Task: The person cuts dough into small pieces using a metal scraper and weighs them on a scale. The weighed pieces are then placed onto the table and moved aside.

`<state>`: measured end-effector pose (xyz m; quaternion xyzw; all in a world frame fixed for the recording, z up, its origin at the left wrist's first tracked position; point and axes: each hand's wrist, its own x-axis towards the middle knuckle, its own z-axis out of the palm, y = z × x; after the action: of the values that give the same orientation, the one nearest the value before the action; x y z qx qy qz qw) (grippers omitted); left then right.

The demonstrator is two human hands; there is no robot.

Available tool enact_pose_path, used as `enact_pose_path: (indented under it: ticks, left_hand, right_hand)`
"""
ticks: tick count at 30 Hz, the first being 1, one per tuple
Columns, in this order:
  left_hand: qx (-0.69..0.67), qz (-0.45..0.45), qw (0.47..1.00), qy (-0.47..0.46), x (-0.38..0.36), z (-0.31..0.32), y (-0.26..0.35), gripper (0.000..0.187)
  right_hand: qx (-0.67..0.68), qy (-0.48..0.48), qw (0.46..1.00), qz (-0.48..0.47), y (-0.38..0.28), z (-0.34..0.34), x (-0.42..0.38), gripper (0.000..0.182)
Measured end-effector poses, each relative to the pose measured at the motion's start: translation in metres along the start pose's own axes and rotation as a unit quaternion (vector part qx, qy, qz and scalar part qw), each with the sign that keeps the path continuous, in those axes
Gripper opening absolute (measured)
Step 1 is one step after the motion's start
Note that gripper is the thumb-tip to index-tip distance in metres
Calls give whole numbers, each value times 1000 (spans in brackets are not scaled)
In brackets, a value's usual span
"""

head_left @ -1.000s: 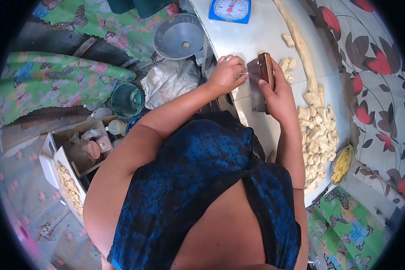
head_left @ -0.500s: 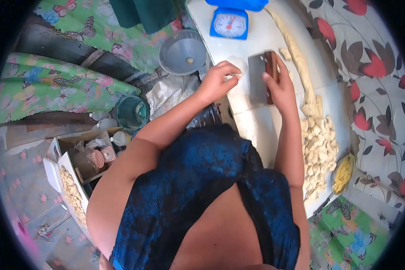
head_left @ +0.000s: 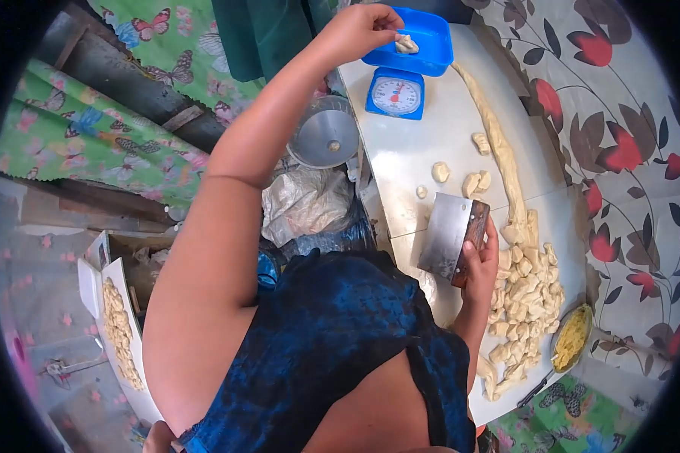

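My left hand (head_left: 364, 32) reaches over the blue tray (head_left: 433, 47) of a kitchen scale (head_left: 395, 93), thumb and finger pinched at a piece of dough (head_left: 407, 45). That piece is at the tray's left side. My right hand (head_left: 479, 260) grips a dough scraper (head_left: 444, 235) by its dark wooden handle, its wide metal blade pointing left over the white table. Beyond the blade lie loose dough pieces (head_left: 476, 183), a rounder lump (head_left: 440, 172) and a tiny bit (head_left: 421, 192). A long dough rope (head_left: 501, 143) runs along the table's far side.
Many cut dough pieces (head_left: 525, 294) are heaped right of my right hand. A bowl of yellow food (head_left: 573, 340) sits at the table's edge. Left of the table are a grey basin (head_left: 325, 136) and a pale sack (head_left: 302, 204). More dough pieces (head_left: 119, 328) lie on a board at far left.
My left hand has moved from the table up to the scale's tray. My right hand has drawn the scraper nearer my body, and the view has shifted, showing more of the tray.
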<state>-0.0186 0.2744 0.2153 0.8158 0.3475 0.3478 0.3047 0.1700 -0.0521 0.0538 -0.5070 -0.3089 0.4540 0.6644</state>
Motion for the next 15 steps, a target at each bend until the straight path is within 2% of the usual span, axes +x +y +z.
enact_pose_path:
  ticks: [2, 5, 9, 14, 15]
  left_hand:
    - [61, 60, 996, -35, 17, 5, -15, 16]
    - [117, 78, 989, -53, 30, 13, -26, 16]
    - [113, 90, 988, -64, 40, 17, -32, 17]
    - [126, 109, 986, -28, 47, 14, -30, 19]
    - [119, 88, 988, -39, 47, 12, -24, 21]
  right_hand:
    - [1, 1, 1000, 10, 0, -2, -5, 65]
    - [18, 10, 1000, 24, 1, -2, -11, 66]
    - [10, 19, 1000, 12, 5, -6, -12, 67]
    - [34, 12, 999, 10, 4, -4, -13, 67]
    - [35, 9, 999, 9, 6, -6, -13, 67]
